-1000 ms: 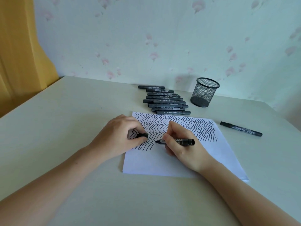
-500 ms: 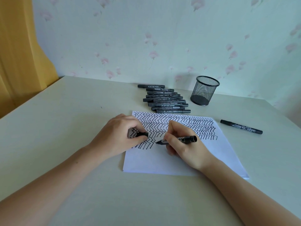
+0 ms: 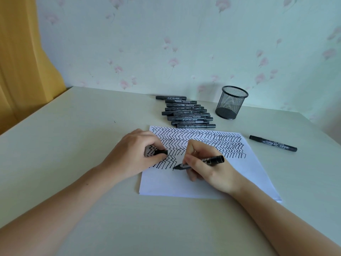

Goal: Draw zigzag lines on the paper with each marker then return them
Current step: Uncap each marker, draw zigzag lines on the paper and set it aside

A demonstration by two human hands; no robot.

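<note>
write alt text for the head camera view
A right hand draws zigzags with a black marker on paper while the left hand holds its cap; more markers lie behind.

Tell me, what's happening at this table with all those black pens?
A person is drawing zigzag lines on a sheet of paper. The right hand holds an uncapped black marker with its tip on the paper, while the left hand rests on the sheet and holds the cap. Much of the page is already covered. A row of markers lies beyond the paper beside a mesh cup, and one lone marker lies to the right.
</note>
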